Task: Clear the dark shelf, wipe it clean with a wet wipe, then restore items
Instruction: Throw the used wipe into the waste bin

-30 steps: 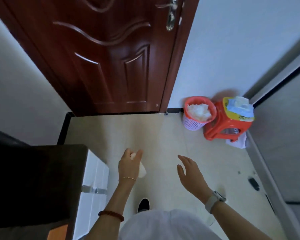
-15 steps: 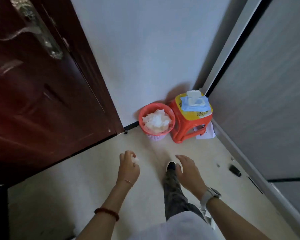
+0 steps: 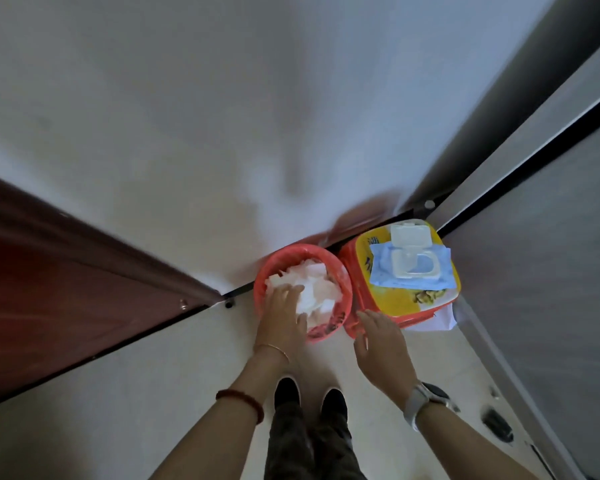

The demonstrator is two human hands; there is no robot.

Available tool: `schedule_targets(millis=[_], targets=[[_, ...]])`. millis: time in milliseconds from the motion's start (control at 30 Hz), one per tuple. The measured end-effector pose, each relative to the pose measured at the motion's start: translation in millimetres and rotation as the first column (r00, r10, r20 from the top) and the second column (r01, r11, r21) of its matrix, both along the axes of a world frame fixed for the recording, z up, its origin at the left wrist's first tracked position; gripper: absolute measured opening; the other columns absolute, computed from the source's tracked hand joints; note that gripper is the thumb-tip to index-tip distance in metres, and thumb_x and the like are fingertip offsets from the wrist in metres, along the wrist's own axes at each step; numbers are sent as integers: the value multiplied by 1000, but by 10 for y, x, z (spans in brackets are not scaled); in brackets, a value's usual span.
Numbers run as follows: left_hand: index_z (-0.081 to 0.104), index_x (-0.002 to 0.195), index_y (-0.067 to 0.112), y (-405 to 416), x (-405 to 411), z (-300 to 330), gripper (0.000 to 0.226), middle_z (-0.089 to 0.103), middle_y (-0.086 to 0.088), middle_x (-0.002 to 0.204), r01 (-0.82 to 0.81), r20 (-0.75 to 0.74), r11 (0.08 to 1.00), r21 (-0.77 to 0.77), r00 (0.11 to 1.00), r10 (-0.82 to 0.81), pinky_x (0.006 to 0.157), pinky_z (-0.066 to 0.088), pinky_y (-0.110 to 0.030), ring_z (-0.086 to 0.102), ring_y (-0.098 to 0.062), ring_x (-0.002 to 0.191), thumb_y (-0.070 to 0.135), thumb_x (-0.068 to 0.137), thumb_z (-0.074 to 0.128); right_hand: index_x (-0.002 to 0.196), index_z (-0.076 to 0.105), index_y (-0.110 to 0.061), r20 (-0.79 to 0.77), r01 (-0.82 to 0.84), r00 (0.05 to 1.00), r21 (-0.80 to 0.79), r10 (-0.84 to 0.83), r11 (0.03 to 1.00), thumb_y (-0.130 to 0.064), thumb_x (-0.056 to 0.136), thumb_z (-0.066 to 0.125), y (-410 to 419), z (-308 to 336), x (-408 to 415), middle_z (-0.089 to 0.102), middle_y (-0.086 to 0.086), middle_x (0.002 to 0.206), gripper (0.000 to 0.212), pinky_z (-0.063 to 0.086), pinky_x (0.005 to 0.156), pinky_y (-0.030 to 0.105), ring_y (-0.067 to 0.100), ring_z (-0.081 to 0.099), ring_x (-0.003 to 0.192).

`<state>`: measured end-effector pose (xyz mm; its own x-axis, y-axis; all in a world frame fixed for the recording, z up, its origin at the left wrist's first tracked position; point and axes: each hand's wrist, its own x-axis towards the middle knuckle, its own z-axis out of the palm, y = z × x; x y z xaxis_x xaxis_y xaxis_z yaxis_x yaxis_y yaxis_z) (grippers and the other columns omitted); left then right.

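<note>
My left hand (image 3: 284,317) reaches into the red waste basket (image 3: 330,331), its fingers spread flat on the heap of crumpled white wipes (image 3: 314,284) inside. I cannot pick out the used wipe from the heap. My right hand (image 3: 381,344) hovers open and holds nothing, just in front of the red stool (image 3: 440,299) with the yellow top. A blue wet wipe pack (image 3: 409,271) lies on the stool with its white lid flipped up. The dark shelf is out of view.
Basket and stool stand in the floor corner against the white wall. The brown door (image 3: 66,289) runs along the left, a grey sliding panel (image 3: 551,271) along the right. A small dark object (image 3: 497,424) lies on the tiles at right. My shoes (image 3: 286,389) are below the basket.
I have walked from the shelf to the corner and bent down. My left hand, which carried a crumpled wipe, now lies spread inside the basket. My right hand stayed open.
</note>
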<state>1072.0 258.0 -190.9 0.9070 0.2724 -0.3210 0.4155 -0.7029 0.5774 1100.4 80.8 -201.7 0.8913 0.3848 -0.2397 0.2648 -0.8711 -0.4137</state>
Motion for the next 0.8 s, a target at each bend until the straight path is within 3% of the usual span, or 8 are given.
schedule_targets(millis=[167,267,367,500,567,667,800], targets=[[10,144,32,141,368,-1116,66,6,-4,154,254,-331,945,207,927,-177,114,11,-48,2,-33,140,40,89,44,101,65,-3,51,-35,998,-23,36,999,-25,78,34,180,-913,345,68,14,96,44,54,74,50,35,64,89],[7,145,32,192,307,-1409,65,0,-2,155,248,-398,937,245,907,-136,112,4,-51,-7,-31,141,40,90,41,106,64,-4,10,-57,998,-91,58,994,-25,80,35,223,-1253,350,67,16,102,44,52,75,55,37,63,95],[8,145,31,250,193,-1409,63,-2,0,155,209,-385,945,251,917,-100,111,-1,-55,-10,-25,141,38,91,40,108,64,-4,-17,-98,995,-163,97,982,-19,73,53,281,-1281,302,66,17,110,40,48,76,61,40,61,102],[16,141,32,413,73,-1021,55,8,1,153,66,-303,963,261,953,17,111,5,-56,3,-19,141,35,91,39,107,64,-6,5,-156,987,-148,158,977,-18,70,59,514,-928,305,66,15,110,39,47,76,61,38,61,104],[14,142,31,551,-36,-633,54,10,1,153,-25,-259,959,282,960,102,112,6,-53,4,-18,141,34,93,37,103,66,-8,32,-222,973,-131,228,966,-22,72,50,707,-574,294,68,12,105,38,50,75,58,36,63,99],[16,144,27,796,-342,19,53,13,1,153,-152,-211,930,336,950,232,114,4,-48,4,-18,142,34,95,35,106,64,-10,69,-312,947,-39,314,949,-26,79,40,1061,36,242,67,9,110,40,47,86,59,34,59,109],[44,133,16,1123,-1047,964,51,45,-6,139,-419,39,812,406,896,443,108,23,-47,35,-22,133,38,89,31,104,64,-8,187,-490,866,139,463,860,-24,82,37,1615,964,-37,67,10,107,39,41,94,58,36,57,110]])
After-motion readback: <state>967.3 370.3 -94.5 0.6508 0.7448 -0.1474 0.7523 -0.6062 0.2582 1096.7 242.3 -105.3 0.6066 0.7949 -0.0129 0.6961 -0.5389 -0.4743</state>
